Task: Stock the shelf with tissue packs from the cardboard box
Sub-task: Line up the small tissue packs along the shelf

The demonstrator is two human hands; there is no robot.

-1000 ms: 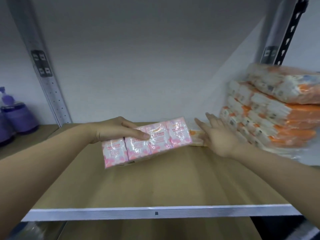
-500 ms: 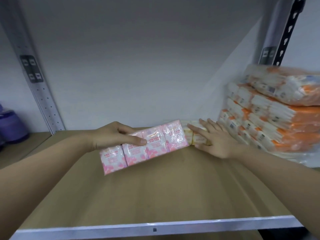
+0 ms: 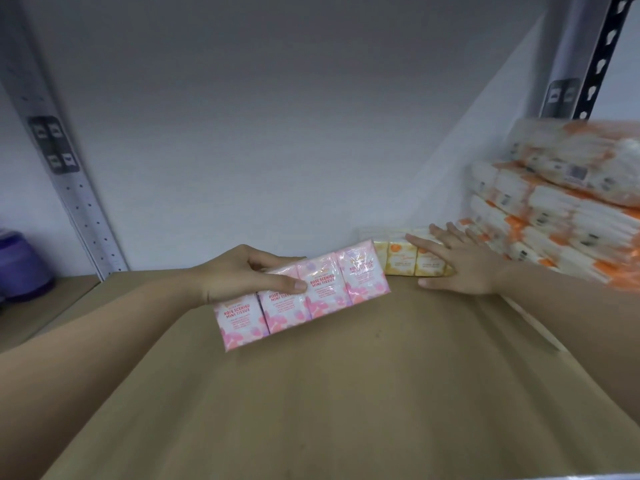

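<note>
A plain pale grey-white wall [image 3: 277, 126] fills the rear. Against it, left, leans a perforated light-grey metal upright post [image 3: 74, 199]; far right of that post rises a second, black slotted metal upright [image 3: 604, 60]. Light is soft, even.

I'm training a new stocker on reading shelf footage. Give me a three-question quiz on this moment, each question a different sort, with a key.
1. True or false: the left hand holds the pink tissue pack.
2. Multiple choice: the right hand rests on
A) the orange-and-white stack
B) the yellow tissue pack
C) the purple container
3. Fill in: the scent printed on the pink tissue pack is ____.

Key: 1 true; 2 B; 3 rose.
</note>
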